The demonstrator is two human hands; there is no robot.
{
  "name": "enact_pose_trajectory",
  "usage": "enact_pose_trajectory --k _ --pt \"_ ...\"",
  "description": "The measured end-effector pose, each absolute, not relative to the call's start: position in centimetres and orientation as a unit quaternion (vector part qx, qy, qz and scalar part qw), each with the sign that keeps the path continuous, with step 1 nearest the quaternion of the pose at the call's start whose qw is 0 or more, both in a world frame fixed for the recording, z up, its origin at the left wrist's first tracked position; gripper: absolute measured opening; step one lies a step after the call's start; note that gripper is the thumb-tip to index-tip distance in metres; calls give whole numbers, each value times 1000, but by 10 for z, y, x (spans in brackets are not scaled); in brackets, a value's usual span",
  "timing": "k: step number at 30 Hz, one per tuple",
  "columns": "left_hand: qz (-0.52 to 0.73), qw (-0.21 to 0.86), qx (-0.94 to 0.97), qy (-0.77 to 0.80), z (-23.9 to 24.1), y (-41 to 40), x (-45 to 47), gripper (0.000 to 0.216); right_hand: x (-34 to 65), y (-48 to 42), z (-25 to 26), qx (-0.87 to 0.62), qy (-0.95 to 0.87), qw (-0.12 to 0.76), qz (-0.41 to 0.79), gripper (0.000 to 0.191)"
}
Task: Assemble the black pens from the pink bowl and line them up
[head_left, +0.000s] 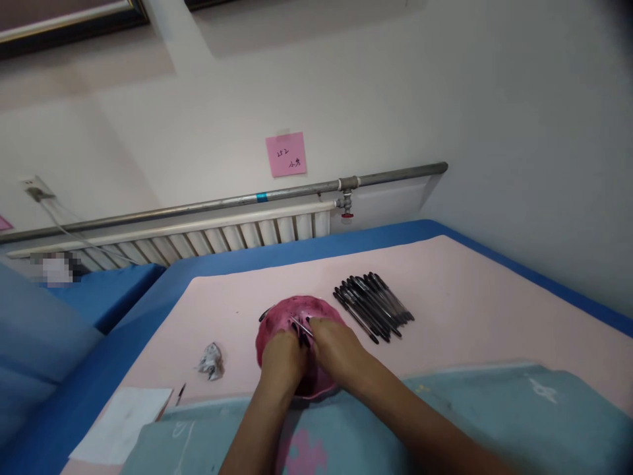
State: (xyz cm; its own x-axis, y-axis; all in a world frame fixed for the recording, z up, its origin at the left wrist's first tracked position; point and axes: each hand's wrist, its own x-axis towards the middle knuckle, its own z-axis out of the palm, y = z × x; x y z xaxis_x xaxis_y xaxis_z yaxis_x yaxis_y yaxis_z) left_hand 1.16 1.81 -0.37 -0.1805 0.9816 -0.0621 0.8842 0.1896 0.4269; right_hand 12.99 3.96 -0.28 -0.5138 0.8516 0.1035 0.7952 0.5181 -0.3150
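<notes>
A pink bowl [285, 315] sits on the pink table cover [469, 310] in front of me. Both my hands reach into it. My left hand [281, 361] is curled over the near side of the bowl, fingers closed on dark pen parts. My right hand [332, 343] pinches a thin pen refill [301, 325] that slants up to the left over the bowl. To the right of the bowl lies a neat row of several black pens [373, 306].
A crumpled wrapper [210, 361] lies left of the bowl. A white sheet [123, 422] and a small pen piece [180, 394] rest near the front left. A teal cloth [494, 409] covers the near edge. A radiator [208, 241] and pipe run along the wall behind.
</notes>
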Motion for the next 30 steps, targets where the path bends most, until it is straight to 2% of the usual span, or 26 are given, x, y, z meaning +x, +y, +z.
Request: enact_pose_trajectory --k 4,8,10,16,25,30 --pt "250 229 559 756 0 17 -8 12 142 37 5 -493 -840 183 131 16" --pt "516 472 356 620 11 12 -24 6 153 29 12 -443 -827 259 230 14" --pt "588 531 259 552 16 11 -27 5 154 26 14 -420 -824 268 268 16" --pt "664 539 181 486 22 10 -28 6 154 28 11 -401 -832 270 273 18" --pt "667 525 188 494 21 10 -31 6 155 26 10 -390 -837 268 274 28" --pt "657 522 201 506 21 9 -30 4 155 26 11 -391 -840 259 272 26"
